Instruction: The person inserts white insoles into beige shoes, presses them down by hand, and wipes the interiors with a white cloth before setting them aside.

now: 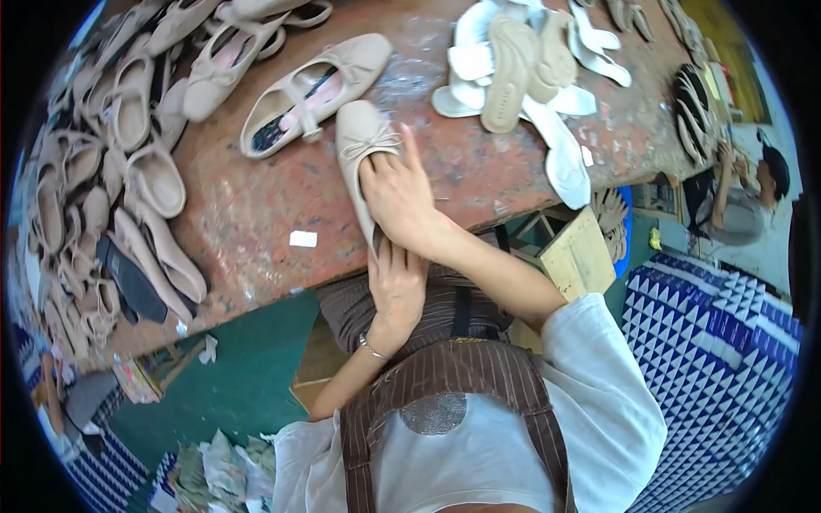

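Note:
A beige flat shoe with a small bow at the toe lies on the reddish worn table, toe pointing away from me. My right hand presses down on its opening, fingers spread over the upper. My left hand grips the shoe's heel end at the table's front edge, a thin bracelet on that wrist. A second beige shoe with a strap and pink lining lies just beyond, to the left.
Several beige shoes are heaped along the table's left side and back. White and tan insoles pile at the back right. A small white scrap lies on the table. Another person sits at far right beside blue-and-white patterned sacks.

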`<state>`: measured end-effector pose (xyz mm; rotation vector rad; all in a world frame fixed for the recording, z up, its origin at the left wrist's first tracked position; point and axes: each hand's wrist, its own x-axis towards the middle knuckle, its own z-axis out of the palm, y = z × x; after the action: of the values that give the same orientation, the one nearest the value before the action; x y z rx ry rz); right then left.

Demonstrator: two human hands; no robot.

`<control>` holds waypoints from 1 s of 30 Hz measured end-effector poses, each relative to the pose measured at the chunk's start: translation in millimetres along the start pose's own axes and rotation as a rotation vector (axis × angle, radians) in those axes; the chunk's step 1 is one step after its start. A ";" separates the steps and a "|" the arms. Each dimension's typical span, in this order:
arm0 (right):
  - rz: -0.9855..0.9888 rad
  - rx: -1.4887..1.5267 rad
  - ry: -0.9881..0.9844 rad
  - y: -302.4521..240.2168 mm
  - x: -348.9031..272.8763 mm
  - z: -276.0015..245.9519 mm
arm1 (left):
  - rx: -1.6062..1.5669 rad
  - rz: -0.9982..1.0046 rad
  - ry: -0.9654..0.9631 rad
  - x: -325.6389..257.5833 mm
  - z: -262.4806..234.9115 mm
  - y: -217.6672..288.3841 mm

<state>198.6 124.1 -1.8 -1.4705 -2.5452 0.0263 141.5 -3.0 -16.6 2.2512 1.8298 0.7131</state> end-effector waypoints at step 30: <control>0.104 0.572 0.682 233.4 50.1 -212.3 | -0.437 -0.257 0.109 158.9 -71.5 -111.8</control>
<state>412.8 266.8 187.4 -1.1233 -1.7217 0.2102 33.2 163.3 42.4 1.6997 1.7525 1.0788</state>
